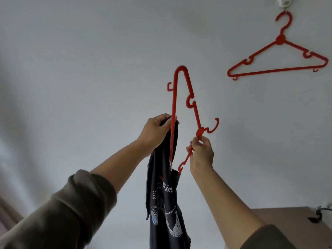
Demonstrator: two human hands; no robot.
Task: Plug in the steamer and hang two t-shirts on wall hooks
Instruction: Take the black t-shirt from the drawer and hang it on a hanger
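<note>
Head view: the left hand (156,130) bunches the dark t-shirt (166,203) collar while the right hand (202,153) fingers pinch the tilted red hanger (181,112), apparently threading it inside.

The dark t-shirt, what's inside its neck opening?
One end of the red hanger is tucked inside the dark t-shirt. The fabric hides that end's tip.

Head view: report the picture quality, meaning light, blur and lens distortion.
Head view: soft, even light on the white wall, no glare or hard shadows; the held red hanger smears slightly at its top bend; wide-angle stretch enlarges the sleeves at the lower corners; the empty hanger on the wall hook looks sharp.
</note>
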